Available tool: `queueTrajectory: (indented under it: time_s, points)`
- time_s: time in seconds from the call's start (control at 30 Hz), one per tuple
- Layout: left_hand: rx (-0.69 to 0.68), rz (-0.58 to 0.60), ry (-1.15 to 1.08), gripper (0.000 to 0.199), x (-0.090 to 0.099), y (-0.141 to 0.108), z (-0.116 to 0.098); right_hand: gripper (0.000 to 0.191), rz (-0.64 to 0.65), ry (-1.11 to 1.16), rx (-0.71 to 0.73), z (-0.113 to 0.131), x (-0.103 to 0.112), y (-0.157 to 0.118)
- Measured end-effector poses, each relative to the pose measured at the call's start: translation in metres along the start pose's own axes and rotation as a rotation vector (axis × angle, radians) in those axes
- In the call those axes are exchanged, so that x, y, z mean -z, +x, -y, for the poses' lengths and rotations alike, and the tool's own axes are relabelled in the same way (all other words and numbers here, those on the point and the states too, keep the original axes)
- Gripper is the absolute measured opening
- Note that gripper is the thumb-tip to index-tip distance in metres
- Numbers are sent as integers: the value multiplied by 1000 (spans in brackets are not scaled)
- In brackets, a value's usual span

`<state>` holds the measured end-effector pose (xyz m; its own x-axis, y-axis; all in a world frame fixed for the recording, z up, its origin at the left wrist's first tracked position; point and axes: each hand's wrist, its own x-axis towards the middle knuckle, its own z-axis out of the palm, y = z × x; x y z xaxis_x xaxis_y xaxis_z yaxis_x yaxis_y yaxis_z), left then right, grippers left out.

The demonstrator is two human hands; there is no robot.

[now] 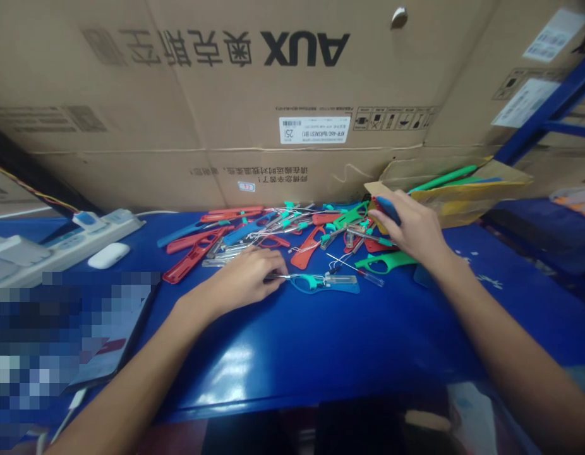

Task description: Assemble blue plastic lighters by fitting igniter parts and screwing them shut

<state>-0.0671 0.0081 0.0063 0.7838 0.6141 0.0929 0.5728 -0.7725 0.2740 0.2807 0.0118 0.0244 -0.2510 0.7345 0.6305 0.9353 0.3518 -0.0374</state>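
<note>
My left hand (257,275) is closed around the thin metal neck of a blue lighter shell (337,284) lying on the table. A teal trigger, a clear fuel tank and thin wires sit in that shell. Farther right and raised, my right hand (410,224) grips a blue piece (388,208) with a reddish end; the fingers hide most of it. Between the hands lies a slim screwdriver-like tool (368,276) with a clear handle. Behind them spreads a heap of lighter parts, including a red shell (307,248) and a green shell (392,260).
An open carton (453,205) with green pieces stands at the right rear. Large cardboard (254,88) walls the back. On the left are a power strip (98,227), a white earbud case (108,254) and a partly blurred screen device (117,354). A blue rack (548,110) rises right.
</note>
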Motion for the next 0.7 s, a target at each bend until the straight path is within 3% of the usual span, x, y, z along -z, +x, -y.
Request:
queueTrajectory:
  time_s: [0.13, 0.23, 0.33, 0.43, 0.5, 0.57, 0.63, 0.7]
  points:
    - [-5, 0, -9, 13, 0, 0, 0, 44, 101, -95, -42, 5, 0, -2]
    - [-4, 11, -22, 13, 0, 0, -1, 49, 25, -22, -93, 8, 7, -2]
    - [-3, 10, -30, 14, 2, 0, -1, 41, -163, 264, -186, 16, 13, 2]
    - [29, 16, -14, 12, 4, -1, -2, 27, -336, 783, -386, 32, 11, 8]
    - [56, 20, -9, 10, 6, -3, -1, 27, -271, 1090, -512, 46, 6, 9]
    - [64, 31, -27, 8, 8, -6, 0, 25, -110, 1252, -566, 60, 1, 7]
    - [69, 50, -45, 13, 10, -9, 0, 27, -57, 1283, -561, 71, -3, 2]
    - [80, 56, -50, 27, 12, -11, 0, 38, -103, 1256, -532, 79, -5, -2]
